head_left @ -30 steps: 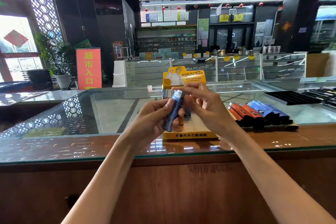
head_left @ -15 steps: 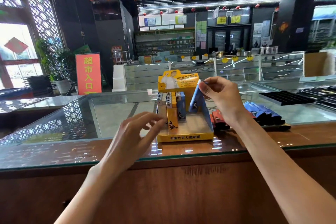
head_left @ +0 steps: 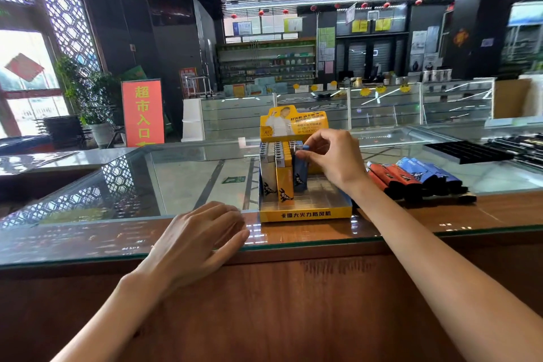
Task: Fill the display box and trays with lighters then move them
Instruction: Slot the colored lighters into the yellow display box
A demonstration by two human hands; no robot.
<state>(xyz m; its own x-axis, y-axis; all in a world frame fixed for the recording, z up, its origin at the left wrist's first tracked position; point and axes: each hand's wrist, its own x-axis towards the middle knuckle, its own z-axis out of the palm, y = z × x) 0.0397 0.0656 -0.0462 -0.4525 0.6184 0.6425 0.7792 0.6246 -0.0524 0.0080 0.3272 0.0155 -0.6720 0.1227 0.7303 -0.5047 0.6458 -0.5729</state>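
While my right-hand grip (head_left: 335, 159) pinches the blue plastic lighter (head_left: 299, 175), I'd seat it upright in the yellow cardboard display box (head_left: 305, 214), left-hand grip (head_left: 199, 241) released.

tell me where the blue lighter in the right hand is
Head view, centre: the blue lighter stands in the yellow display box, just right of the yellow lighters, its top pinched by the right hand.

The right hand (head_left: 332, 159) covers the cap of the blue lighter (head_left: 300, 178) it pinches, and the far right corner of the display box (head_left: 305, 214). Small print on the header card (head_left: 293, 123) is blurred (the face too). Dark goods (head_left: 520, 147) right of the black tray (head_left: 467, 153) run off the edge, unidentifiable. Items on the far shelves (head_left: 267, 63) are too small to tell.
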